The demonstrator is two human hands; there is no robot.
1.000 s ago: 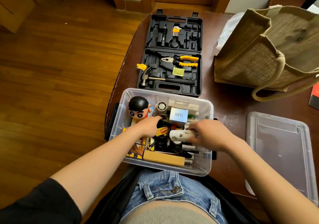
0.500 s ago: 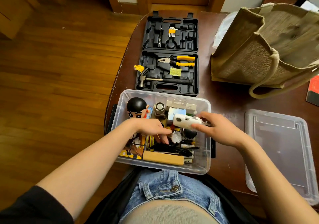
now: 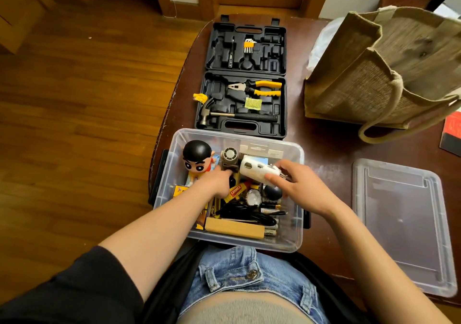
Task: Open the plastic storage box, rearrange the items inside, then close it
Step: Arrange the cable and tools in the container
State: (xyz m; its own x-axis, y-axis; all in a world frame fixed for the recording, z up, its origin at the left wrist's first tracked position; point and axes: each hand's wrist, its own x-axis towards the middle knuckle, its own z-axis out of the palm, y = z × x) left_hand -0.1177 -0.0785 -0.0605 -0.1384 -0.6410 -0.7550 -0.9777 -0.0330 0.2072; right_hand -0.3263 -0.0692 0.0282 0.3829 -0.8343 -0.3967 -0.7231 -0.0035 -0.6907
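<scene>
The clear plastic storage box (image 3: 298, 193) stands open at the table's near edge, full of small items. Its clear lid (image 3: 404, 226) lies flat on the table to the right. My right hand (image 3: 298, 186) holds a white cylindrical device (image 3: 254, 171) just above the box's contents. My left hand (image 3: 215, 180) reaches down into the box beside a black-haired cartoon figurine (image 3: 197, 157); its fingertips are hidden among the items. A yellow tube (image 3: 235, 191), black cables (image 3: 247, 213), batteries (image 3: 270, 207) and a wooden block (image 3: 234, 227) lie inside.
An open black tool case (image 3: 245, 79) with pliers, a hammer and hex keys lies behind the box. A large jute tote bag (image 3: 384, 69) stands at the back right. The table's left edge drops to wooden floor. A red item (image 3: 452, 134) is at the far right.
My right hand has lifted the white device out of the items and carried it up and leftward. My left hand has shifted deeper toward the figurine.
</scene>
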